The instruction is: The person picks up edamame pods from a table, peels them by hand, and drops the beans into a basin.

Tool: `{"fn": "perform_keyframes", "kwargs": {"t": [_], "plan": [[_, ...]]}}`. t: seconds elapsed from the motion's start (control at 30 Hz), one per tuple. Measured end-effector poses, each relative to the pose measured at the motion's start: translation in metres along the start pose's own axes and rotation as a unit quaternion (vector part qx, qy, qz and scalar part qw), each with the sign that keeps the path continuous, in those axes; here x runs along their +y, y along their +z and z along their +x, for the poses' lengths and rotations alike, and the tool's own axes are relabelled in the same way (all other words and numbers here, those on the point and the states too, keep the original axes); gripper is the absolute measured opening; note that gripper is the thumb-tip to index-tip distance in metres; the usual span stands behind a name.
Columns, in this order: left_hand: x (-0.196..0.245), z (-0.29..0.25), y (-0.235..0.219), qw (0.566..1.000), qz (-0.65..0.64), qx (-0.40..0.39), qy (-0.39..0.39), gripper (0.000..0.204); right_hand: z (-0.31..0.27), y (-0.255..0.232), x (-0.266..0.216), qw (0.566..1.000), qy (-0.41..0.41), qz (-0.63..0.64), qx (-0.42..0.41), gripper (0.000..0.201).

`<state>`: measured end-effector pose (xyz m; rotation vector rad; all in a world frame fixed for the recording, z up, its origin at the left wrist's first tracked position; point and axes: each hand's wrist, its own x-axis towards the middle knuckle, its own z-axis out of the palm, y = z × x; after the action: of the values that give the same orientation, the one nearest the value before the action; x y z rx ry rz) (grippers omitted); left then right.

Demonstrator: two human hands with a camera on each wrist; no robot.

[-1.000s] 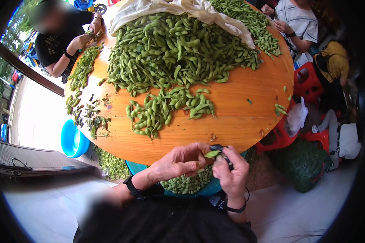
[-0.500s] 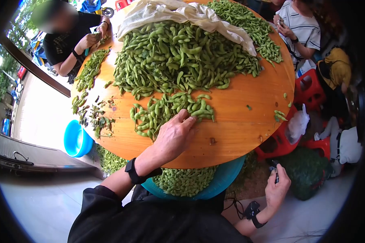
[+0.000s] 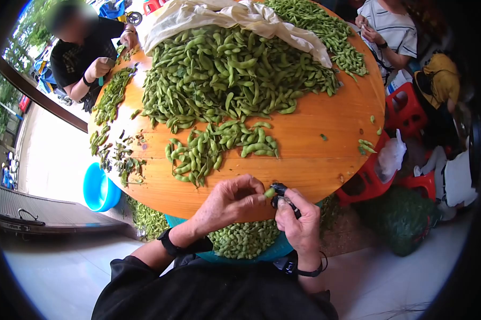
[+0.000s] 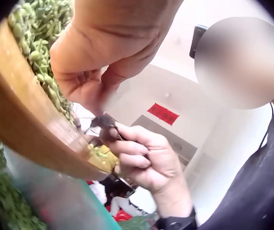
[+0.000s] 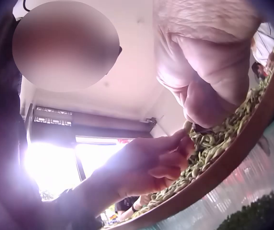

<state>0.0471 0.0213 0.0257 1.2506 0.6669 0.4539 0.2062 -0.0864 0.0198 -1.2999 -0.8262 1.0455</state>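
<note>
Above the table's near edge, my left hand (image 3: 227, 202) pinches a green edamame pod (image 3: 270, 192) between thumb and fingertips. Close beside it, my right hand (image 3: 300, 221) grips a small black tool (image 3: 279, 189) shaped like snips, its end right at the pod. In the left wrist view the dark tool (image 4: 105, 122) shows between the right hand's fingers, which hide much of it. Below both hands, a teal basin (image 3: 283, 246) holds many pods (image 3: 243, 240). A small pile of pods (image 3: 203, 152) lies on the wooden table (image 3: 315, 138) ahead.
A large pod heap (image 3: 224, 74) under a pale cloth (image 3: 198, 21) covers the table's middle. Trimmed scraps (image 3: 125, 160) lie at left. Two people sit across the table. A blue basin (image 3: 99, 186) stands at left; red stools (image 3: 368, 181) and a green sack (image 3: 400, 221) are at right.
My left hand reached to the small pile half a second ago and is back near my body with a pod. My right hand has come in from the far right with the tool.
</note>
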Motion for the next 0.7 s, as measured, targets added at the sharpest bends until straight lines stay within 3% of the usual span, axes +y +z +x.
{"fn": "perform_keyframes", "kwargs": {"t": [0.03, 0.1, 0.17, 0.27, 0.4, 0.43, 0.47, 0.5, 0.57, 0.63, 0.7], "plan": [[-0.002, -0.004, 0.001, 1.000, -0.002, 0.002, -0.001, 0.009, 0.000, 0.003, 0.000, 1.000, 0.002, -0.001, -0.002, 0.020], [-0.005, -0.009, 0.004, 0.994, -0.046, 0.025, -0.095, 0.012, 0.000, 0.007, 0.000, 1.000, 0.002, 0.010, -0.014, 0.021], [-0.012, -0.012, 0.004, 0.993, -0.068, 0.036, -0.094, 0.013, -0.001, 0.005, 0.001, 0.999, 0.011, 0.015, -0.033, 0.021], [-0.015, -0.015, 0.006, 0.983, 0.155, 0.084, 0.046, 0.011, -0.003, 0.003, 0.000, 0.993, 0.052, 0.089, -0.062, 0.020], [-0.020, -0.017, 0.009, 0.963, 0.228, 0.090, 0.112, 0.009, -0.003, 0.002, 0.000, 0.995, 0.039, 0.059, -0.071, 0.020], [-0.020, -0.018, 0.009, 0.996, 0.060, 0.067, 0.028, 0.008, -0.002, 0.001, 0.000, 0.996, 0.025, 0.036, -0.077, 0.020], [-0.021, -0.019, 0.010, 0.992, -0.109, 0.041, -0.056, 0.008, -0.002, 0.000, 0.000, 0.996, 0.025, 0.036, -0.077, 0.020], [-0.021, -0.018, 0.007, 0.992, -0.109, 0.041, -0.057, 0.008, -0.002, -0.003, 0.000, 0.991, 0.038, 0.082, -0.095, 0.019], [-0.022, -0.017, 0.000, 0.933, -0.320, -0.066, -0.153, 0.009, -0.001, -0.006, 0.001, 0.984, 0.053, 0.128, -0.113, 0.018], [-0.021, -0.016, 0.000, 0.927, -0.338, -0.083, -0.139, 0.011, 0.002, -0.007, 0.000, 0.972, 0.063, 0.184, -0.130, 0.016], [-0.017, -0.016, -0.001, 0.929, -0.325, -0.069, -0.164, 0.012, 0.000, -0.003, -0.001, 0.983, 0.056, 0.137, -0.107, 0.015]]}}
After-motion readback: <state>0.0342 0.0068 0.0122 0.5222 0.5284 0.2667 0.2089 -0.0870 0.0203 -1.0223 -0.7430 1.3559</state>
